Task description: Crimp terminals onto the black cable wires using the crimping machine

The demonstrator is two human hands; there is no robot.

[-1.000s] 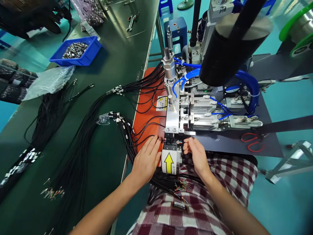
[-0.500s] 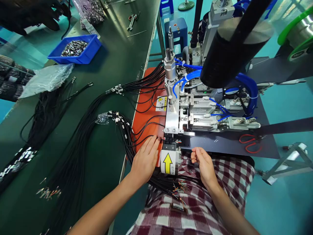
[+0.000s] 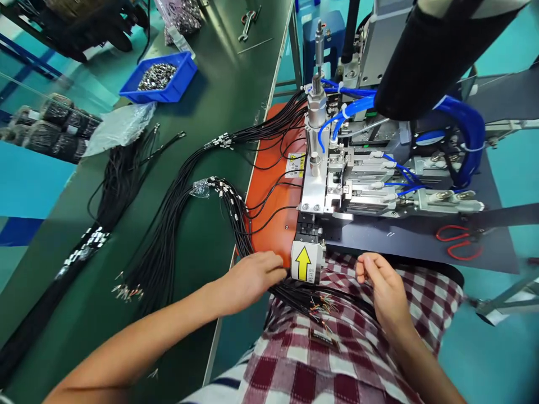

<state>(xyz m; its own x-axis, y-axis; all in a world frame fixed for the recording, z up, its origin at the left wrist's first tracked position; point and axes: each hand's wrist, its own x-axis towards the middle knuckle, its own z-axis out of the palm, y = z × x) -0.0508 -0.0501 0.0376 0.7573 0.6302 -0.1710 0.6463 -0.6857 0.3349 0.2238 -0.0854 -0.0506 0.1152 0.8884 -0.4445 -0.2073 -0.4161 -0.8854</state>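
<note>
My left hand point(image 3: 255, 278) is at the front edge of the orange plate point(image 3: 267, 238), beside the drum with the yellow arrow label point(image 3: 306, 262). Its fingers are bent and close together over the bundle of black cables point(image 3: 290, 295); whatever lies between them is hidden. The bundle's stripped, coloured wire ends point(image 3: 322, 304) rest over my lap. My right hand point(image 3: 385, 289) hovers above the checked apron point(image 3: 425, 283), fingers curled in a pinch, and anything in it is too small to make out. Several single cables point(image 3: 275, 216) cross the plate into the metal machine point(image 3: 314, 191).
On the green table point(image 3: 210, 235) lie long bundles of black cables point(image 3: 168, 224) with metal connectors, a blue bin point(image 3: 179, 78) of small metal parts, a plastic bag point(image 3: 122, 132) and a wrench point(image 3: 246, 27). Red-handled scissors point(image 3: 457, 241) lie on the machine's dark base. A black cylinder point(image 3: 433, 56) hangs overhead.
My left hand has left the cable at the machine's inlet and come back toward the bundle by my lap, fingers now curled. My right hand keeps its pinch. The view has shifted left.
</note>
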